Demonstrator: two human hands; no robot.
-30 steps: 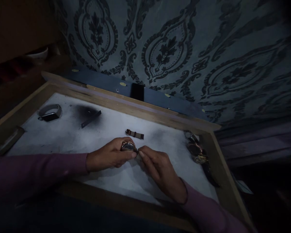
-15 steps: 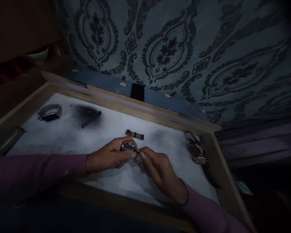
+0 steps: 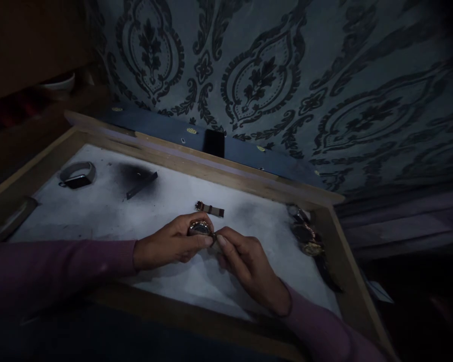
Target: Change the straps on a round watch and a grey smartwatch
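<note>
My left hand (image 3: 173, 239) grips a round watch case (image 3: 200, 228) with a shiny rim, the thumb along its near edge. At the right edge of the case, the thumb and forefinger of my right hand (image 3: 245, 259) pinch a small piece that is mostly hidden and too dark to name. The fingertips of both hands nearly meet there. Just beyond the watch, a short brown watch strap (image 3: 210, 208) with a buckle lies on the white sheet (image 3: 173, 191). Both hands are above this sheet.
A wooden rim (image 3: 196, 159) surrounds the sheet. A smartwatch (image 3: 79, 176) and a dark flat strip (image 3: 142, 185) lie to the left. Several watches (image 3: 311, 247) line the right side. A black phone (image 3: 214, 144) rests behind the rim, before the patterned wall.
The right fingertips have shifted slightly at the edge of the watch, and the small pinched piece shows less. The left hand and the watch stay almost in place.
</note>
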